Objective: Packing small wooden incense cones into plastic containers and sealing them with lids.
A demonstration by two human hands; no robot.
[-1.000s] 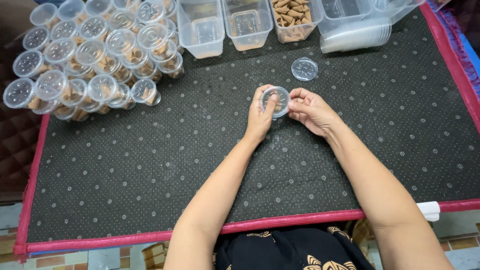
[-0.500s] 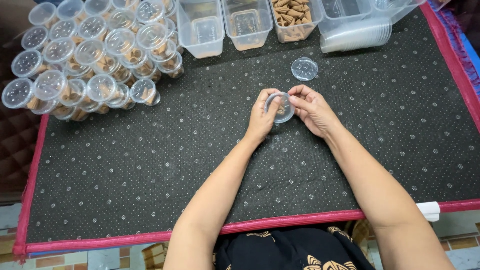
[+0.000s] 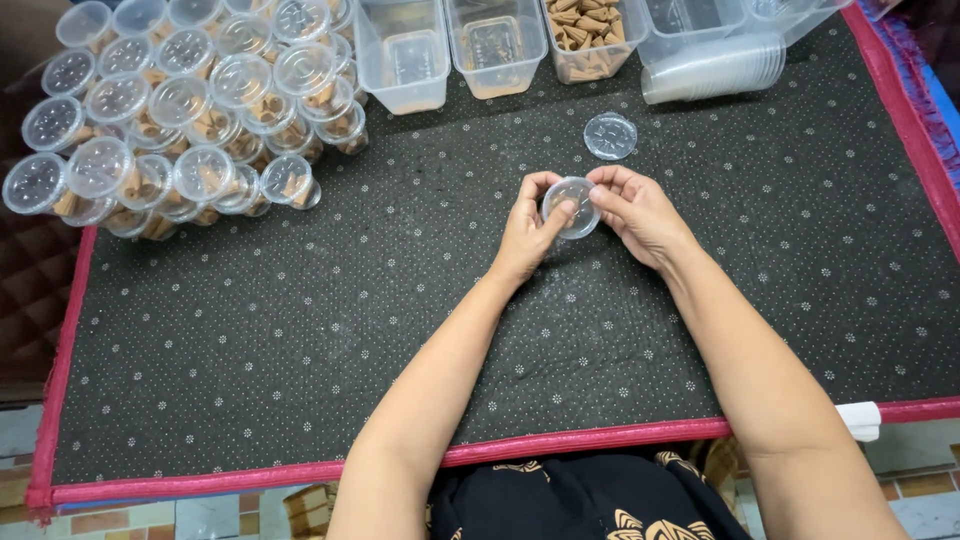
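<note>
From my remote seat I see both hands meeting over the middle of the dotted black mat. My left hand and right hand are closed together on one small clear cup, fingertips pinching its rim from either side, thumbs over the top. The cup sits right between the hands, neither one nearer, its round face tilted up toward the camera; I cannot tell whether its cover is fully seated. A loose clear lid lies flat just beyond the right hand. The pile of filled cups rests well off to the left, and the tub of brown cones straight ahead.
</note>
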